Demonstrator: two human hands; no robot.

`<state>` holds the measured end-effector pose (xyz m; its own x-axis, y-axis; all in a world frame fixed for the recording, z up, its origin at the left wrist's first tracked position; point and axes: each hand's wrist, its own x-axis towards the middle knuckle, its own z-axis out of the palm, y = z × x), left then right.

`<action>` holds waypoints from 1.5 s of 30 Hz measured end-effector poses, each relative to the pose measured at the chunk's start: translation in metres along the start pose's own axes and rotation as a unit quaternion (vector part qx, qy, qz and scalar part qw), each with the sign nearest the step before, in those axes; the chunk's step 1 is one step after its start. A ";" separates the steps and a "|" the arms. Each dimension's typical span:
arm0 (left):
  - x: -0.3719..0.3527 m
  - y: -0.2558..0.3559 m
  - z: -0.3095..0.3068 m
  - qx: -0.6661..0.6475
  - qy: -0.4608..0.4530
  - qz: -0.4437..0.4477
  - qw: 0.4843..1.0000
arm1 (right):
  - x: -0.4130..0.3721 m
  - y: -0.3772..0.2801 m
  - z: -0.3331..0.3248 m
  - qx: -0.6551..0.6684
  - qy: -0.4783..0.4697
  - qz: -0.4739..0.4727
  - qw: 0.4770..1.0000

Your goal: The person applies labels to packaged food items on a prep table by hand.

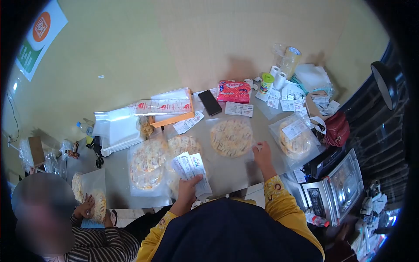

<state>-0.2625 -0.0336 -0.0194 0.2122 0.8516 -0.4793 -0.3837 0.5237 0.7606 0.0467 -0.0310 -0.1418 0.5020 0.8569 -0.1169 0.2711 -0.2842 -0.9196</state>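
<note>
My left hand [188, 190] is closed on a few printed paper labels [190, 167], held over the bagged pizzas near the table's front edge. Beside the right edge of a round pizza [231, 138], my right hand [262, 153] hovers or rests with its fingers bent; whether they pinch anything is too small to tell. Left of the labels lie another flat pizza [147, 160] in a clear bag and one more [185, 145] partly behind the labels. A bagged pizza [293, 142] with a paper label [294, 129] on top is to the right of my right hand.
A black phone [210, 103], a red packet [234, 91] and white trays [118, 131] line the back. Tissue rolls and a red bag [336, 129] are at the right, above a glass-doored appliance [345, 185]. At left, a co-worker's hands [87, 207] touch another pizza.
</note>
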 end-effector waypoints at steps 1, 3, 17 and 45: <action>0.007 -0.004 0.010 0.025 -0.002 0.001 1.000 | -0.005 -0.008 -0.001 -0.015 0.014 -0.037 0.999; 0.023 -0.018 0.025 0.076 -0.006 0.002 0.997 | -0.019 -0.028 0.002 -0.043 0.043 -0.110 0.992; 0.071 -0.071 0.045 0.183 -0.022 -0.137 0.973 | -0.073 -0.023 -0.027 0.294 -0.212 0.348 0.864; 0.034 -0.067 0.065 -0.165 -0.127 -0.267 0.941 | -0.068 0.023 -0.001 0.481 0.012 0.310 0.820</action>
<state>-0.1708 -0.0385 -0.0579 0.6454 0.4695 -0.6025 -0.4111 0.8783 0.2441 0.0197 -0.0968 -0.1548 0.3173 0.6646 -0.6765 -0.8099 -0.1812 -0.5579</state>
